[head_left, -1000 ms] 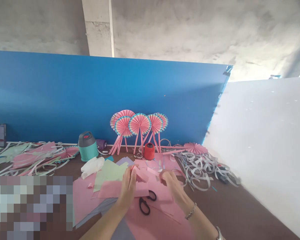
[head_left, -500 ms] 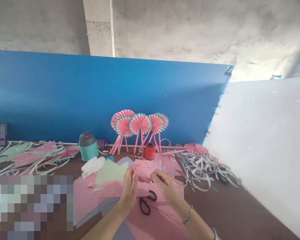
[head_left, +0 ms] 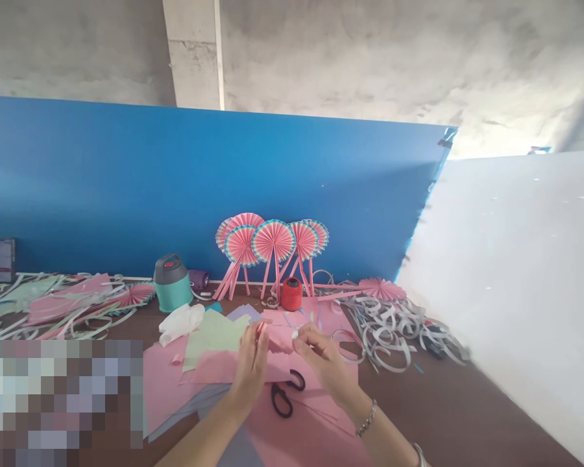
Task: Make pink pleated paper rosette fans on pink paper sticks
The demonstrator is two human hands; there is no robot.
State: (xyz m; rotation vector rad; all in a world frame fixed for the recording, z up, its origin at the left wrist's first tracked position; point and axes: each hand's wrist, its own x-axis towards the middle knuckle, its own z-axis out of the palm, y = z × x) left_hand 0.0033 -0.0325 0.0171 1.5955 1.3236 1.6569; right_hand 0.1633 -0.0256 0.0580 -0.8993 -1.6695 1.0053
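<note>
My left hand [head_left: 253, 357] is closed on the left end of a pleated piece of pink paper [head_left: 280, 337], held just above the table. A small red-and-white bit shows at its fingertips. Thumb and fingers of my right hand [head_left: 324, 363] pinch a small white piece [head_left: 294, 335] at the paper's right end. Whether that piece is still joined to the paper, I cannot tell. Below the hands lie black-handled scissors [head_left: 282, 401], their blades tucked under pink sheets [head_left: 302, 434].
Pink round fans [head_left: 274, 241] lean on the blue partition [head_left: 126, 175]. Before them stands a red container [head_left: 291, 295]. A teal-and-grey container [head_left: 172, 285] and white crumpled material [head_left: 181, 323] sit left. White paper strips [head_left: 387, 331] pile up right. Green sheets [head_left: 217, 340] lie nearby.
A small white piece now shows at my right fingertips, where only pink paper was visible before. The right fingers have shifted slightly; my left hand stays in place.
</note>
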